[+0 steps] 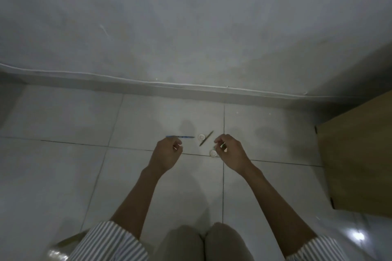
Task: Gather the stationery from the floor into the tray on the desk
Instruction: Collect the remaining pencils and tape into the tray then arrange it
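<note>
Several stationery pieces lie on the pale floor tiles. A blue pen (183, 137) lies flat, its left end under the fingers of my left hand (167, 153), which is curled just above it. Whether those fingers grip anything is unclear in the dim light. A dark pen (206, 138) lies slanted beside a small white round piece (200, 137). A second white round piece (212, 153) sits just under my right hand (231, 151), whose fingertips pinch a small thin dark item (222, 145). The tray is out of view.
A wooden desk side panel (358, 154) stands at the right, close to my right arm. The grey wall and its skirting (191, 89) run across just beyond the stationery. My knees (203, 241) and striped sleeves fill the bottom edge.
</note>
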